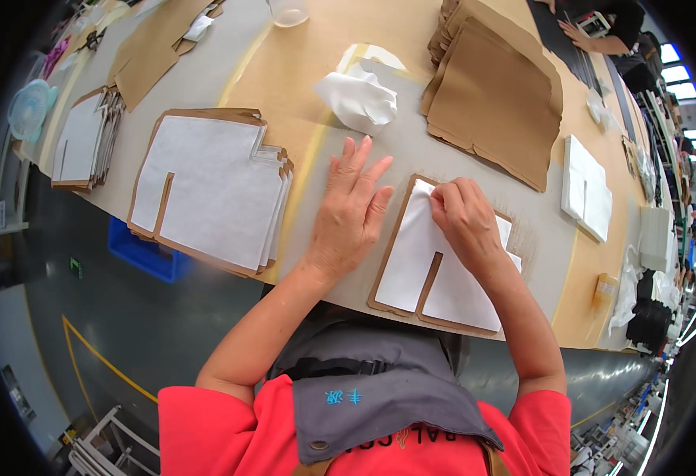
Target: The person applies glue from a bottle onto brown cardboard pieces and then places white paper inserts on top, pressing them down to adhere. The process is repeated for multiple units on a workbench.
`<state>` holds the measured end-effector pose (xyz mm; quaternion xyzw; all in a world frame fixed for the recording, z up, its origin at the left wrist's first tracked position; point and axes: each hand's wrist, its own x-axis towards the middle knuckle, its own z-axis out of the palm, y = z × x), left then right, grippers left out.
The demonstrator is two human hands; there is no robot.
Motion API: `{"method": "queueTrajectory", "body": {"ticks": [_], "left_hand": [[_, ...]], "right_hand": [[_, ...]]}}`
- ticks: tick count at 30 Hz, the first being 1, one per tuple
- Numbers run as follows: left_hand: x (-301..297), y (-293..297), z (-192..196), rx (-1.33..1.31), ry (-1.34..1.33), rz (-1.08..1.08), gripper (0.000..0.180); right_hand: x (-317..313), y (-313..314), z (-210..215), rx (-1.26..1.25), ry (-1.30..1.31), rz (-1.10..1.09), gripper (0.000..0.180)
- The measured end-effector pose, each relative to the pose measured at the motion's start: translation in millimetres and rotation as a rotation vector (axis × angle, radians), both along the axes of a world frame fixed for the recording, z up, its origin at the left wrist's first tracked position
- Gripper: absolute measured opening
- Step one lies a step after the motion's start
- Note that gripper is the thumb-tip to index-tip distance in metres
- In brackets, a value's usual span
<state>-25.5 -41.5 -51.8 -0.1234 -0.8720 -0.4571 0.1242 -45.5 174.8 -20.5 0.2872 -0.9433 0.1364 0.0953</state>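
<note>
Left hand [351, 213] is lying flat, fingers spread, on the bench [205, 79]; right hand [465, 220] is pinching the white sheet [411, 262] on the cardboard piece [386, 246].

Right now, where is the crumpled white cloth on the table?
In the head view, the crumpled white cloth lies on the table just beyond the left hand, left of the brown cardboard stack.

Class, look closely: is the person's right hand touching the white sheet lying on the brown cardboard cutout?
Touching. The head view shows the right hand with fingertips pressed onto the top edge of the white sheet on the brown cardboard cutout, no gap visible.
</note>
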Motion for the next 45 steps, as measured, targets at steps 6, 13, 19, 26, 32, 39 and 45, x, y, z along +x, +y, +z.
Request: {"method": "queueTrajectory", "body": {"ticks": [6, 13, 19, 26, 32, 39, 45], "left_hand": [[0, 1, 2, -0.042, 0.026, -0.04, 0.035], [-9, 19, 2, -0.184, 0.077, -0.222, 0.028], [-10, 19, 8, -0.233, 0.041, -0.312, 0.021], [-11, 20, 1, -0.183, 0.059, -0.3, 0.024], [-13, 21, -4, -0.17, 0.077, -0.274, 0.035], [-14, 23, -9, -0.189, 0.108, -0.263, 0.04], [-14, 19, -12, -0.231, 0.116, -0.256, 0.041]], "right_hand": [[4, 11, -15, -0.183, 0.194, 0.075, 0.025], [14, 26, -18, -0.212, 0.224, 0.087, 0.034], [-3, 32, 24, -0.252, -0.165, 0.036, 0.048], [-34, 40, 42, -0.038, -0.608, 0.126, 0.031], [4, 65, 51, 0.028, -0.306, 0.181, 0.022], [122, 85, 81, -0.068, -0.091, 0.137, 0.025], [214, 72, 135, -0.199, -0.033, -0.029, 0.013]]}}
